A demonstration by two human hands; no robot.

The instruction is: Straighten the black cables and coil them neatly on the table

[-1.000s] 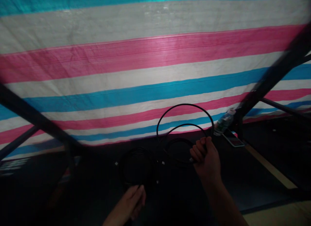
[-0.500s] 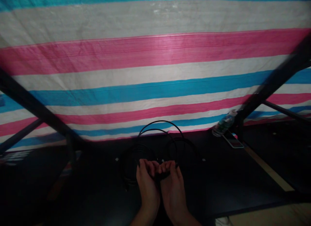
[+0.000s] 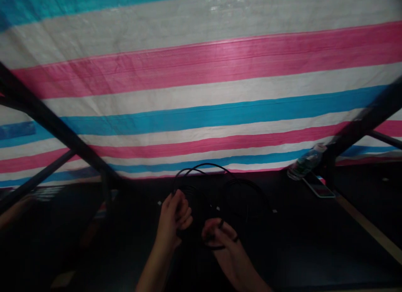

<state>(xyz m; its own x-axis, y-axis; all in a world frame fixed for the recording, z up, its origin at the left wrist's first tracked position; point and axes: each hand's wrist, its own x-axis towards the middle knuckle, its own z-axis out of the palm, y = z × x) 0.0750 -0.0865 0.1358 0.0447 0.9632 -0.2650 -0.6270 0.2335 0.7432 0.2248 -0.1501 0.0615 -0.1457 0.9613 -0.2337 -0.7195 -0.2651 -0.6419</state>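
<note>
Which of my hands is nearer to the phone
Your right. The right hand, with a loop of cable, is left of the phone and closer to you; the left hand is farther left still.

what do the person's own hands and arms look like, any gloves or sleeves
The left hand and right hand are bare, without gloves. Both visible forearms are slim and show no sleeve or watch; it is too dark to rule out rings.

Two black coils (image 3: 243, 181) lie on the dark table (image 3: 298, 242). A bottle (image 3: 306, 162) and phone (image 3: 318, 185) sit there too.
</note>
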